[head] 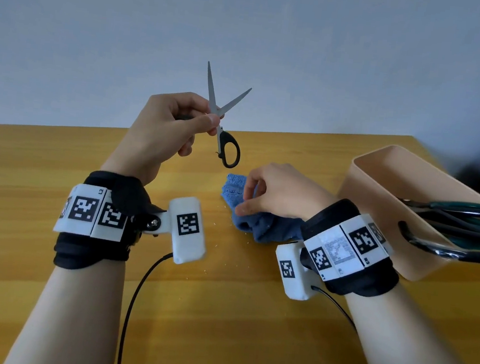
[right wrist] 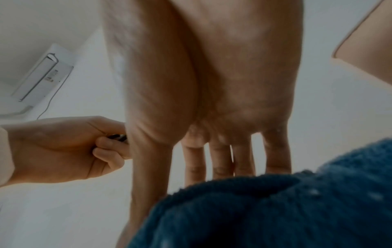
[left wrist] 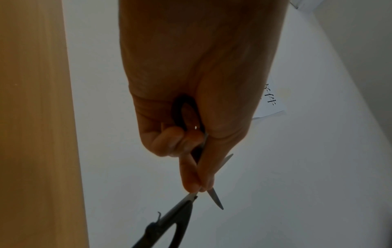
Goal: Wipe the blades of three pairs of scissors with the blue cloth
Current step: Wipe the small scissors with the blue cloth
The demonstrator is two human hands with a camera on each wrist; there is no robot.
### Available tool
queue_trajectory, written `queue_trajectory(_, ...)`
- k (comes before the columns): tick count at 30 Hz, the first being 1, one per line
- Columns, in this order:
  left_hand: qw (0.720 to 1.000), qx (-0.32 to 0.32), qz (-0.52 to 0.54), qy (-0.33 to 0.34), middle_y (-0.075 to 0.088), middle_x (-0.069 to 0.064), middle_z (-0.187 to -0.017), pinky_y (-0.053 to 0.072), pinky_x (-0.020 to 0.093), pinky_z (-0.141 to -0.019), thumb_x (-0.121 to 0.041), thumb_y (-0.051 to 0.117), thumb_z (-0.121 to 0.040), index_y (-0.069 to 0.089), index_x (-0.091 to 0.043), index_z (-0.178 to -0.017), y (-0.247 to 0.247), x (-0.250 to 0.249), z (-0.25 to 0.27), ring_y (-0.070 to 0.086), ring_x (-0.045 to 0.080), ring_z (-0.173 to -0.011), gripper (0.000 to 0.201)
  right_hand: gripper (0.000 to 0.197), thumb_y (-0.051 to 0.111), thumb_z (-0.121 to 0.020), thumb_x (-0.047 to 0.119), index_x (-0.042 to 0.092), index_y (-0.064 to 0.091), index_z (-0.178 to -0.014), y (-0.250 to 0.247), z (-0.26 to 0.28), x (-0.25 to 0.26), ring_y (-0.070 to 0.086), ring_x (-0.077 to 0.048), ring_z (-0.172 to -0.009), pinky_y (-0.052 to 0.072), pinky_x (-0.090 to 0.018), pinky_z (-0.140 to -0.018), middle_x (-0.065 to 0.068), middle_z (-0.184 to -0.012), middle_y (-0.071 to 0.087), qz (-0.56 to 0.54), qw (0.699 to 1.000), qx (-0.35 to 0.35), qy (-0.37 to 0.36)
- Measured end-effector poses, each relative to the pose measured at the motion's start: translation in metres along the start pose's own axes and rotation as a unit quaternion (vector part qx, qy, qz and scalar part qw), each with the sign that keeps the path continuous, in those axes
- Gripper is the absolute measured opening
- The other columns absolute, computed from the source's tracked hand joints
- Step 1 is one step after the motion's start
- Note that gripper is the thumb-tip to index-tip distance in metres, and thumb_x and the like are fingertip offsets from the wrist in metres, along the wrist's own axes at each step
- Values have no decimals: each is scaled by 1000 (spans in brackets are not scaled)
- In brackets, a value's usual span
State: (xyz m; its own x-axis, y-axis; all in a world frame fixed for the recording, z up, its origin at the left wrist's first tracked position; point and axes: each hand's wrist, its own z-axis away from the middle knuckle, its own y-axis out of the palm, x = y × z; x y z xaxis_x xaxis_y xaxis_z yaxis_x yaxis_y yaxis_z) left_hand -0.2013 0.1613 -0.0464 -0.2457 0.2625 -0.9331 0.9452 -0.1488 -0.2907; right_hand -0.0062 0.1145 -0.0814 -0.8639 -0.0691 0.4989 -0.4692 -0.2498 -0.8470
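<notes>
My left hand (head: 209, 119) is raised above the wooden table (head: 218, 322) and grips a pair of black-handled scissors (head: 213, 90). Thumb and forefinger pinch them at the pivot, and one handle loop lies inside the palm. The blades are spread apart and point up; the other loop (head: 230, 151) hangs free. In the left wrist view the left hand (left wrist: 197, 189) pinches the same scissors (left wrist: 169, 223). My right hand (head: 246, 197) reaches down onto the crumpled blue cloth (head: 266, 226) on the table, fingers (right wrist: 220, 159) straight and spread, tips hidden behind the cloth (right wrist: 254, 214).
A beige bin (head: 383, 158) stands at the right, close to my right wrist, with teal-handled and black-handled scissors (head: 450, 227) sticking out of it. Small crumbs lie on the table near the cloth. A pale wall rises behind the table's far edge.
</notes>
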Motion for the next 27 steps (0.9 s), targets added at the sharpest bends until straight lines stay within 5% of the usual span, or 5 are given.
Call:
queue_trajectory(4, 1000, -1, -2, 2, 68, 1, -76, 38, 21, -48, -14, 68, -95, 73, -13, -96, -2, 0, 0, 39, 9, -50, 5, 12, 78, -83, 26, 20, 78, -94, 0, 0, 0, 48, -2, -65, 33, -21, -55, 15, -69, 52, 22, 1000, 5, -17)
queue_trajectory(10, 998, -61, 26, 9, 67, -1, -73, 35, 21, -48, -13, 67, -94, 71, -4, -101, -4, 3, -3, 36, 9, -49, 11, 8, 74, -86, 19, 24, 80, -87, -17, 0, -1, 57, 2, -74, 39, -8, -65, 15, -77, 66, -90, 971, -199, -92)
queue_trajectory(20, 991, -119, 61, 31, 65, -3, -72, 34, 21, -48, -12, 64, -95, 69, -15, -88, -6, 1, -3, 35, 10, -48, 9, 11, 52, -96, 3, 11, 59, -96, -42, 12, 8, 69, -22, -89, 52, -37, -77, -10, -90, 71, -368, 760, -472, -252)
queue_trajectory(24, 991, -116, 59, 30, 66, -3, -72, 34, 21, -48, -11, 64, -96, 70, -15, -90, -5, 1, -4, 35, 9, -48, 9, 33, 45, -87, -4, 21, 65, -90, -33, 0, -7, 59, -16, -88, 46, -22, -77, -7, -94, 67, -194, 887, -413, -76)
queue_trajectory(27, 991, -115, 55, 27, 66, -4, -72, 34, 21, -48, -12, 64, -96, 70, -14, -91, -4, 1, -4, 35, 10, -48, 8, 52, 43, -82, -10, 31, 72, -96, -23, 0, -9, 40, -19, -107, 37, -32, -93, -1, -111, 50, 0, 966, -259, 22)
